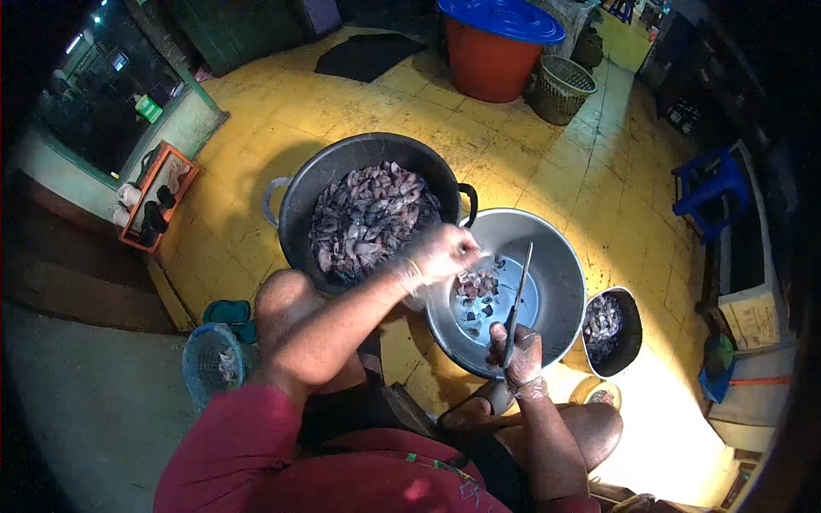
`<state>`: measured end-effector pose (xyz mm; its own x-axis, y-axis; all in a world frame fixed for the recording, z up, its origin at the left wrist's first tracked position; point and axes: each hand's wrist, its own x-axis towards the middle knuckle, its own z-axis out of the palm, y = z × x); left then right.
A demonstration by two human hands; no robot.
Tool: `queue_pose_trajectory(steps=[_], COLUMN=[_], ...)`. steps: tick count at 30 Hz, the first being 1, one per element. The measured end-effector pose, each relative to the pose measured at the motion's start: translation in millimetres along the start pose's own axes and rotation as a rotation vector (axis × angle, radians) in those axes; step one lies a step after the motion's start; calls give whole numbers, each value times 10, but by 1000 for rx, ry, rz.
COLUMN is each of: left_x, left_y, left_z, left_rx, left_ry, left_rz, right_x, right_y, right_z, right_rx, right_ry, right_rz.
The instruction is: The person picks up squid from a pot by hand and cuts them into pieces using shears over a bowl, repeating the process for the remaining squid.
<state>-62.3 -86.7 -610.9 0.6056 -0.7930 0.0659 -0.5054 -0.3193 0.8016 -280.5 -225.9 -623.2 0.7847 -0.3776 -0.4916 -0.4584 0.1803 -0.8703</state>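
My left hand, in a clear plastic glove and blurred by motion, is curled closed between two tubs. What its fingers hold, if anything, I cannot make out. Beneath and beyond it a large dark tub holds a heap of squid-like pieces. Gloved as well, my right hand grips what look like long scissors, blades pointing up and away, over the near rim of a grey metal basin. Small cut pieces and some dark liquid lie on the basin's bottom.
A smaller dark container with more pieces stands right of the basin, near a round tub. A blue basket is at my left. Farther off are a red barrel, a wicker-like basket and a blue stool.
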Motion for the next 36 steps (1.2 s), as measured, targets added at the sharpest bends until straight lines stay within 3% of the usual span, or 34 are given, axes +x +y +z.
queue_pose_trajectory(steps=[4, 5, 6, 8, 13, 15, 21, 23, 25, 29, 31, 36], left_x=[77, 68, 1, -104, -134, -142, -143, -77, -75, -46, -92, -135], left_y=[-499, -850, -964, -1320, -1268, -1186, -1251, -949, -524, -7, 191, 262], left_z=[-471, -478, -525, -440, -370, -409, -453, -473, -434, -161, -47, 189], left_rx=[496, 524, 462, 454, 445, 497, 547, 613, 300, -495, -710, -934], left_ry=[27, 150, 149, 255, 314, 214, 201, 201, 360, 77, 69, -2], left_rz=[-387, -342, -414, -369, -424, -540, -615, -584, -348, -180, -71, -64], right_x=[-9, 13, 27, 16, -7, 7, 21, 21, 30, 21, 45, 70], right_y=[-21, 19, 34, 8, -36, -1, 33, 28, 22, -15, 43, 114], right_z=[6, -6, -20, -17, -10, -22, -33, -34, -31, -14, -22, -38], right_rx=[-59, -21, 17, -26, -45, -51, -104, -109, -131, -234, -206, -185], right_ry=[5, -18, -40, -32, -48, -59, -67, -72, -106, -155, -176, -259], right_rz=[-3, 14, 29, 9, 10, 8, -39, -39, -6, -4, 35, -27])
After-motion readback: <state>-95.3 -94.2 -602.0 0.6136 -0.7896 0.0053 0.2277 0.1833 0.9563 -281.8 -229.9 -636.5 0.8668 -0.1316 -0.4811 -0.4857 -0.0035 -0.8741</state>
